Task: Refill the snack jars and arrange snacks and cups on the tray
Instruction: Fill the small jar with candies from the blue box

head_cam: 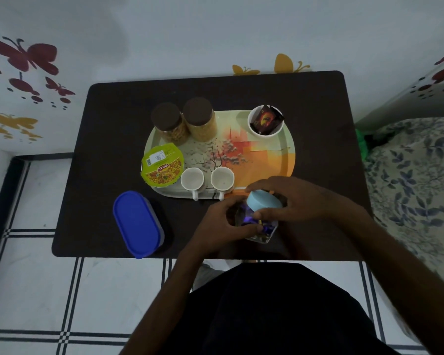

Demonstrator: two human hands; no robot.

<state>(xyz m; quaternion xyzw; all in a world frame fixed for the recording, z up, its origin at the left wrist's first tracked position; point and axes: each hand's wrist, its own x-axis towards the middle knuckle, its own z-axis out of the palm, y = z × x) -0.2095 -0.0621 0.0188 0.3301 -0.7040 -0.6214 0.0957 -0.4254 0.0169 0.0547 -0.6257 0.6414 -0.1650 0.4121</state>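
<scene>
The person's dark lap filled the bottom of the view, and both forearms reached forward from it over the near edge of the bench (108,139). Between the hands sat a clear jar (260,233), tilted, with purple wrappers showing through its wall. The left hand (224,221) wrapped the jar's body, fingers (244,229) curled across its near side. The right hand (296,201) closed over the pale blue lid (263,200) — thumb on the near rim, the other fingers arched over the far rim. Whether the lid was seated or loose could not be told.

Just beyond the hands lay the tray (272,160). Two white cups (192,178) stood side by side at its near edge, handles pointing toward the person. A green snack tub (162,165) sat on the tray's left edge, and behind it two brown-lidded jars (183,121) stood touching. A white bowl (265,120) holding dark packets occupied the far right corner. A blue box (137,222) rested on the bench, left of the hands — well apart from them.
</scene>
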